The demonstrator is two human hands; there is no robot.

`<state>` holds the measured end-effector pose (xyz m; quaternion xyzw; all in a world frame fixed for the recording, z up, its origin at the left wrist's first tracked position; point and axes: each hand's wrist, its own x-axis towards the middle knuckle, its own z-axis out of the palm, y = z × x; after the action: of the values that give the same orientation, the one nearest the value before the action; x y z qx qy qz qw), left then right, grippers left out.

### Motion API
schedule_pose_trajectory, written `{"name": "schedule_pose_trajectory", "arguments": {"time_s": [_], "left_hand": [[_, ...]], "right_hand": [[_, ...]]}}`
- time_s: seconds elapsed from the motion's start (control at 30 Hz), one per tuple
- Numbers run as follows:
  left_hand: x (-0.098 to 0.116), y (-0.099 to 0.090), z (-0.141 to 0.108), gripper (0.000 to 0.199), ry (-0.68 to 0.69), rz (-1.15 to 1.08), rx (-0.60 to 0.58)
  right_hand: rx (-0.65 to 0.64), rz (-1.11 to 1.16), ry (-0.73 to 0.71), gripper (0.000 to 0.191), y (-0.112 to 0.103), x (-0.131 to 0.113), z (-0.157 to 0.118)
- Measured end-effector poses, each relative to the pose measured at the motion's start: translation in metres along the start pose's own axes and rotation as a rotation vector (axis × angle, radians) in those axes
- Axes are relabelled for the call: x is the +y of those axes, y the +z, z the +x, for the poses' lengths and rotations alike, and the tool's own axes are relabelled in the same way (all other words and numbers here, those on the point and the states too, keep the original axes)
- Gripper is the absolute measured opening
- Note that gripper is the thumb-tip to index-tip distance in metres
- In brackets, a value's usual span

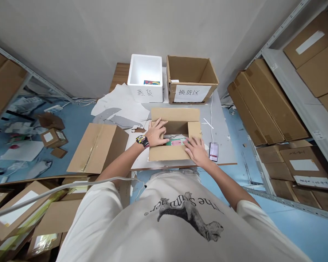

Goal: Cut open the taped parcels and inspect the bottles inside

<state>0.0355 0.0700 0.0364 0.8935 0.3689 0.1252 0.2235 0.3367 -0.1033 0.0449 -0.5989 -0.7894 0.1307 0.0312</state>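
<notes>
An open cardboard box (169, 153) stands on the table in front of me, its flaps folded outward. Inside lies a green and pink packet (176, 142), partly hidden by the near flap and my fingers. My left hand (156, 133) rests with fingers spread on the box's left side flap; a watch (142, 141) is on that wrist. Over the near right corner lies my right hand (196, 150), fingers stretched out, touching the flap edge. Neither hand grips anything that I can see.
Behind the box stand a white foam box (149, 93) and a larger open carton (192, 98) with handwritten labels. A phone (213, 151) on a cable lies at right. A closed carton (95, 147) stands left. Shelves (297, 87) of boxes flank the table.
</notes>
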Motion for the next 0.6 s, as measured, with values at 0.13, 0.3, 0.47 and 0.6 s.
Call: {"name": "schedule_pose_trajectory", "arguments": {"time_s": [0.13, 0.3, 0.47, 0.6], "left_hand": [[0.003, -0.031, -0.012, 0.028, -0.021, -0.074, 0.066], [-0.016, -0.069, -0.053, 0.021, -0.044, 0.071, 0.092], [-0.025, -0.047, -0.075, 0.104, -0.078, 0.127, -0.055], [-0.019, -0.014, -0.072, 0.144, -0.124, 0.186, -0.150]], "right_hand": [[-0.025, -0.066, -0.053, 0.046, -0.016, 0.005, 0.051], [0.110, -0.083, -0.011, 0.038, -0.035, 0.026, 0.033], [0.207, -0.037, 0.130, 0.064, -0.038, 0.071, 0.005], [-0.097, 0.151, 0.222, 0.120, -0.025, 0.103, 0.017]]}}
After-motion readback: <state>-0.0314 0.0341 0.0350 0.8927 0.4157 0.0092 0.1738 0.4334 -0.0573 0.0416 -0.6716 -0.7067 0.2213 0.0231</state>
